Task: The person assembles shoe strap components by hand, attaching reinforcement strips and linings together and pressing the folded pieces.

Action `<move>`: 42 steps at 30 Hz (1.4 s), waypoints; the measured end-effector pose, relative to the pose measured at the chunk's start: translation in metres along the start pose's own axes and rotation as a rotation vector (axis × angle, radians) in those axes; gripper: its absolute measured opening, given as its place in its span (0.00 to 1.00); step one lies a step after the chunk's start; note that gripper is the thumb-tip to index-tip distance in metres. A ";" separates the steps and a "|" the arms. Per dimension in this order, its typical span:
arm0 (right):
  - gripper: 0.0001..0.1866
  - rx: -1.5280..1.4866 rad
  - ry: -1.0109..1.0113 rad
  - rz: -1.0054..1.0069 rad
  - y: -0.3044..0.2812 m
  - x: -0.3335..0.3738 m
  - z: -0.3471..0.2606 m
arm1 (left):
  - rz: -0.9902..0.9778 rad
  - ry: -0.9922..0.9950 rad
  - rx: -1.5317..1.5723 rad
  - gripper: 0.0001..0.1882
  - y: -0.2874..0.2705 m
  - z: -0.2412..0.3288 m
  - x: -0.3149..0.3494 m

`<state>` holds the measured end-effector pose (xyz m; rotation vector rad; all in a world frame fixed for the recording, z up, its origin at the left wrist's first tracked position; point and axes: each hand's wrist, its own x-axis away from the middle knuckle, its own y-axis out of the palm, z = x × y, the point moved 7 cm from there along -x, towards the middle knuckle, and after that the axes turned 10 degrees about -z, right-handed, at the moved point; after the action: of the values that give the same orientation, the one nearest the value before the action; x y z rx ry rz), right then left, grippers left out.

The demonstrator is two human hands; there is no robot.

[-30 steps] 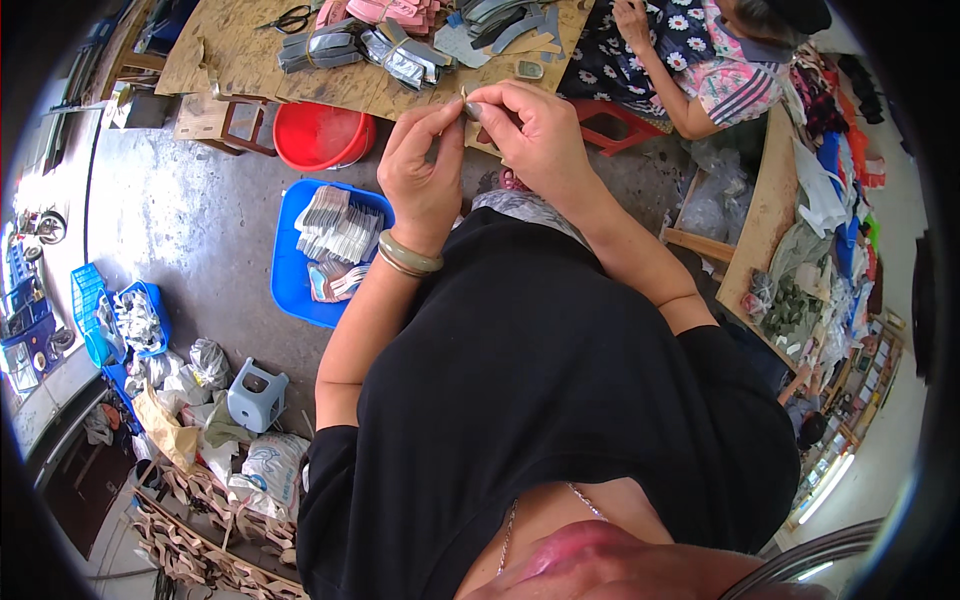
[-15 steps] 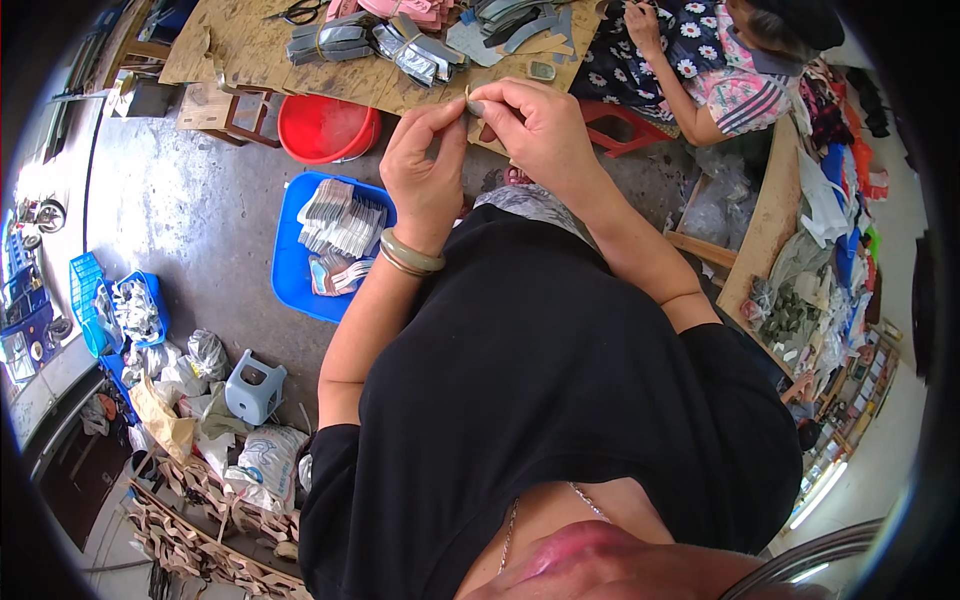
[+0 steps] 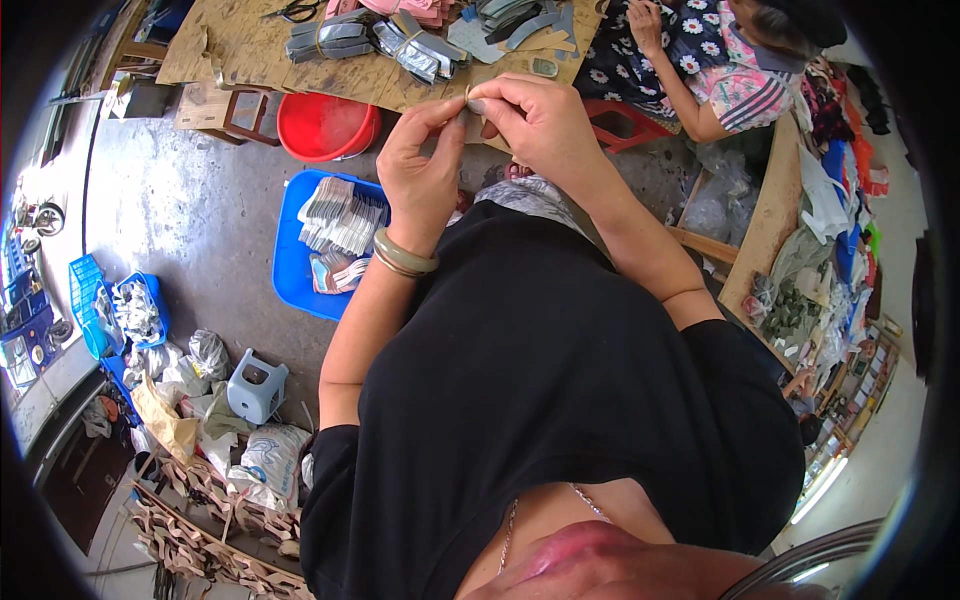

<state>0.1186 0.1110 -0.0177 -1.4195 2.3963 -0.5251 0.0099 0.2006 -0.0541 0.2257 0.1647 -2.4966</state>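
Both hands meet in front of me at the table's near edge, fingertips nearly touching. My left hand (image 3: 420, 165) pinches with thumb and forefinger, a pale bangle round its wrist. My right hand (image 3: 540, 125) pinches too, its thumb and forefinger closed against the left fingertips. Between them a thin yellowish strand (image 3: 467, 92) shows; its kind is too small to tell. Beyond the hands, on the wooden table (image 3: 240, 50), lie a tied bundle of grey strips (image 3: 330, 38) and a tied bundle of silvery strips (image 3: 418, 52).
A red bucket (image 3: 325, 128) and a blue bin (image 3: 290, 240) of stacked strips stand on the floor at left. A grey-blue stool (image 3: 257, 385) sits near plastic bags. A person (image 3: 700, 80) sits at the table's right, by a red stool (image 3: 625, 125). Pink pieces (image 3: 425, 10) lie farther back.
Both hands have shifted up very slightly, still pinched together. The rest of the scene looks the same.
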 end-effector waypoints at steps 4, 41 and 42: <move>0.06 0.067 -0.021 0.019 0.004 0.001 0.004 | 0.008 0.029 -0.148 0.10 -0.001 0.011 0.000; 0.04 0.386 -0.214 0.128 0.008 0.015 -0.014 | 0.033 -0.267 0.258 0.07 0.001 -0.008 0.007; 0.04 0.361 -0.222 0.121 0.007 0.016 -0.013 | 0.033 -0.267 0.257 0.07 0.001 -0.009 0.007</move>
<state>0.1005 0.1022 -0.0100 -1.1072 2.0694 -0.6886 0.0064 0.1973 -0.0646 -0.0024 -0.2685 -2.4820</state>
